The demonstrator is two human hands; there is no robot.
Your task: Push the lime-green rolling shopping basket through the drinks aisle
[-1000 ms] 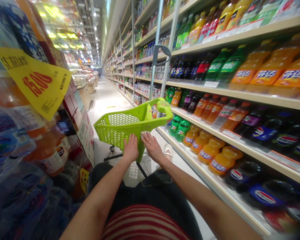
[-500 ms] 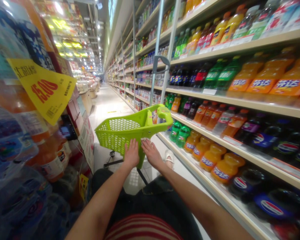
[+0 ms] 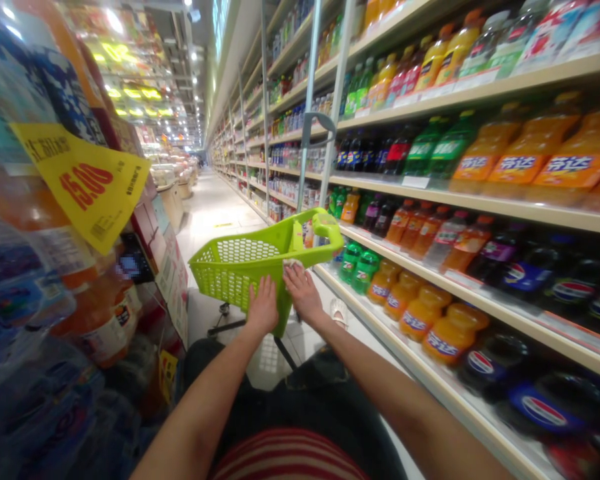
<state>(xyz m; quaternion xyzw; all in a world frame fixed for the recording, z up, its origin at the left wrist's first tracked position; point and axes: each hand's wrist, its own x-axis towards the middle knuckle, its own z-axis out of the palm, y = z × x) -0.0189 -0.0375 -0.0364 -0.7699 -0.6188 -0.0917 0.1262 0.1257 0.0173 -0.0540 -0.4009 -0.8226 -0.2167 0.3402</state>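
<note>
A bright green plastic shopping cart (image 3: 230,277) with a perforated basket stands in front of me, side on. My left hand (image 3: 264,303) rests flat on the cart's near side wall, fingers stretched out and holding nothing. Beside it, my right hand (image 3: 301,290) presses a small crumpled white wipe (image 3: 293,265) to the wall, just below the rim. Only the wipe's edge shows past the fingertips. To the upper right of that hand is the cart's thick green handle (image 3: 333,237).
Shelves of bottled soft drinks (image 3: 445,333) line the right side. On the left, a stack of wrapped bottles (image 3: 80,293) carries a yellow price sign (image 3: 87,183). A white shoe (image 3: 339,312) shows beyond the cart. The tiled aisle (image 3: 220,193) runs ahead.
My right hand has slid slightly upward along the cart's side with the wipe, closer to the rim. My left hand and the cart have hardly moved.
</note>
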